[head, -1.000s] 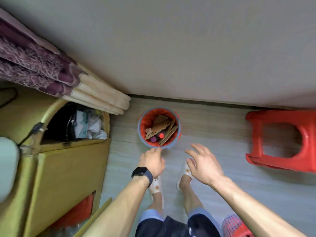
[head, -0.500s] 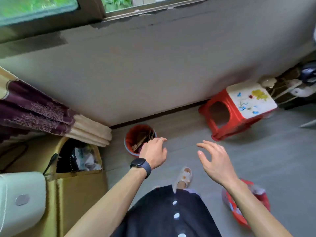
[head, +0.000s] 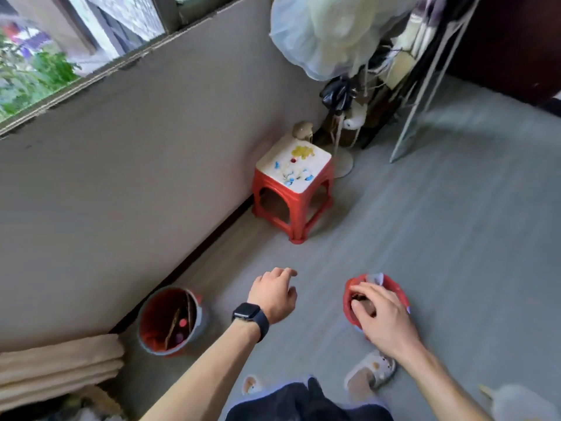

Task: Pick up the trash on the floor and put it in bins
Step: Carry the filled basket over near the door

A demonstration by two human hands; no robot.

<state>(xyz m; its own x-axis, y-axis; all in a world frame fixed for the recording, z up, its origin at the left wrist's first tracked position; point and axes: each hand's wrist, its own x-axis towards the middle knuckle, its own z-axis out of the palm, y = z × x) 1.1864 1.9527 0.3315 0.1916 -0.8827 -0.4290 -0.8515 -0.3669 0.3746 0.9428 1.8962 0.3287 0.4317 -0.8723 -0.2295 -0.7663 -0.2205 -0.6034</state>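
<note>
Where half a second ago both hands hung in the air between the two bins, the right hand [head: 383, 317] has now dropped over the small red plastic basket [head: 394, 291] on the floor, palm down, fingers spread and loosely bent, covering most of its mouth. Whether it touches the basket or anything in it I cannot tell; a scrap of pale crumpled paper [head: 375, 278] shows at the far rim, and something brownish lies under the fingers. The left hand [head: 274, 294], with a dark smartwatch [head: 249, 318] strapped to the wrist, hovers empty over bare floor, fingers curled loosely inward and holding nothing.

The view has swung to the right since then, so the round red bucket with a grey-blue rim [head: 170, 322] now sits low on the left rather than straight ahead. It stands close to the wall, and inside are flat strips of brown cardboard leaning on edge and a couple of small pink and purple round things. Beside it lie the folded cream hems of a curtain [head: 57, 364].

Underfoot is smooth grey flooring [head: 440, 238] with a faint streaked grain. Pale slippers [head: 372, 372] with small printed figures show near the bottom. Further off, against the plain grey wall [head: 121, 165], stands a square red plastic stool [head: 293, 189] with a white top printed in blue and yellow flowers, now seen whole and upright. Beyond it, in the corner, hang a filmy translucent plastic bag [head: 321, 34] and a knotted black one [head: 338, 94].
</note>
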